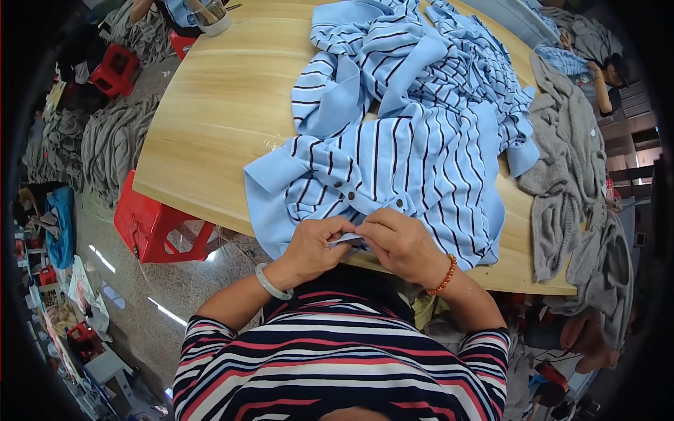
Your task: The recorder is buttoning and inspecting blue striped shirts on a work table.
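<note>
Item: striped shirt (414, 161), light blue with dark stripes, spread on the wooden counter (225, 105), its near hem hanging over the front edge.
Orientation: long axis runs from the near edge away toward the far right; buttoned strip lies crosswise near the hands.
Left hand (316, 245): fingers closed, pinching the shirt's near edge.
Right hand (400, 242): fingers curled shut on the same edge, touching the left.
Step, as judged: close work on the hem or a small tag; next move calls for a steady pinch.
Adjacent: grey garments (562, 175) at right; red stool (151, 224) below.
</note>
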Motion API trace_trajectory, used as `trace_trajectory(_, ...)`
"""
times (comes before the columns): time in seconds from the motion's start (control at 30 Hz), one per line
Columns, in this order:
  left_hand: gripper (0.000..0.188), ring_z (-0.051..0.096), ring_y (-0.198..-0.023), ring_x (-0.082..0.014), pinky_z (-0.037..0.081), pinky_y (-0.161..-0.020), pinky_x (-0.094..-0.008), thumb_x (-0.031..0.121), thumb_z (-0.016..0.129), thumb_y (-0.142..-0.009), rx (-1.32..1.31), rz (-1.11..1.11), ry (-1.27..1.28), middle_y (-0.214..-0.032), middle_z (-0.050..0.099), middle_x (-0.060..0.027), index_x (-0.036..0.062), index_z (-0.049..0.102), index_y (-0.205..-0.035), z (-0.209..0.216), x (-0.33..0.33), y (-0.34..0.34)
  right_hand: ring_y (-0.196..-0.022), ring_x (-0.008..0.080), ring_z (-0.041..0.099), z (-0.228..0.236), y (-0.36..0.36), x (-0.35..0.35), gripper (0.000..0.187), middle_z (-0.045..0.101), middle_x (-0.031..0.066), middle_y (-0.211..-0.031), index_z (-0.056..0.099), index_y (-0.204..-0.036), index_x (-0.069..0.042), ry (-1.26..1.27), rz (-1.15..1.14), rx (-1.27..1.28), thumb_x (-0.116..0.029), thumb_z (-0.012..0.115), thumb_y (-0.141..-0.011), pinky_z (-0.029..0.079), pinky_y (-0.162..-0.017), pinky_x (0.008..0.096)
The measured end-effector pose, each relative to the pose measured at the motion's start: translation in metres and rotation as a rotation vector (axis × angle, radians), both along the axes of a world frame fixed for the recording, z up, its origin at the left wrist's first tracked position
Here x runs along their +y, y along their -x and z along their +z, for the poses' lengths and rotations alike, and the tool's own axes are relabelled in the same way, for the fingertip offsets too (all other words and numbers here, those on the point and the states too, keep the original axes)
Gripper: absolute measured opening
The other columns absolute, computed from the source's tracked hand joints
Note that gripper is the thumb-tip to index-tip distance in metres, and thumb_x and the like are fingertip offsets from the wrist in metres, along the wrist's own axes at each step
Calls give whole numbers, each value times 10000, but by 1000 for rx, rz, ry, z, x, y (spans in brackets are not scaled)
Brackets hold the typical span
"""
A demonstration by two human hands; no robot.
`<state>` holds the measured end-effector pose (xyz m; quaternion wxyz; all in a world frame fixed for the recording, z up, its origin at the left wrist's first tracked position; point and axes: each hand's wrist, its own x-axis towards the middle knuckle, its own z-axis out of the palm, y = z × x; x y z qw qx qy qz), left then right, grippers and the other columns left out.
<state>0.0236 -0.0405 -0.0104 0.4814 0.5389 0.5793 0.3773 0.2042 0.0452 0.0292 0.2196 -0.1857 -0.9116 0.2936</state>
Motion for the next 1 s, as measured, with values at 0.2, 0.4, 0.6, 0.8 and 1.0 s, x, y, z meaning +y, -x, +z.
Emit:
trace_trajectory(0.2,210,598,-647,-311,473,-613,-338,91,578,-672,255,-81,-145,-737,612,-184,13,620,-862,0,13,-3,-739,298,564,-17,-7,-4,267,522,120,-800,563,-924,-10,-51,30,146,-102,648,-688,475,-612,378)
trace_trajectory(0.4,116,567,-579,-173,443,-581,-283,34,627,-651,185,-69,-157,-643,605,-109,0,597,-757,-21,12,12,-761,299,570,-35,3,-11,291,522,127,-823,576,-917,-16,-27,-55,120,-149,674,-678,472,-637,385)
trace_trajectory(0.6,139,577,-604,-151,449,-602,-270,23,635,-687,307,-161,-156,-687,636,-97,-7,621,-822,-20,17,-4,-801,322,581,-33,-13,-12,318,543,141,-868,611,-885,-8,72,-41,-14,-162,720,-629,474,-686,394)
trace_trajectory(0.8,485,602,-1045,-222,477,-891,-299,158,619,-851,-1088,21,404,-1211,593,-128,-17,462,-1276,-16,13,12,-784,350,589,-38,-1,-15,128,561,169,-842,617,-839,0,126,-54,158,-26,555,-730,477,-685,410)
trace_trajectory(1.0,132,630,-831,-160,494,-767,-294,183,560,-937,-1170,215,375,-900,672,-61,71,615,-983,-57,30,26,-726,358,607,-29,2,-21,88,580,171,-798,596,-793,17,136,-86,202,-33,550,-737,488,-647,417)
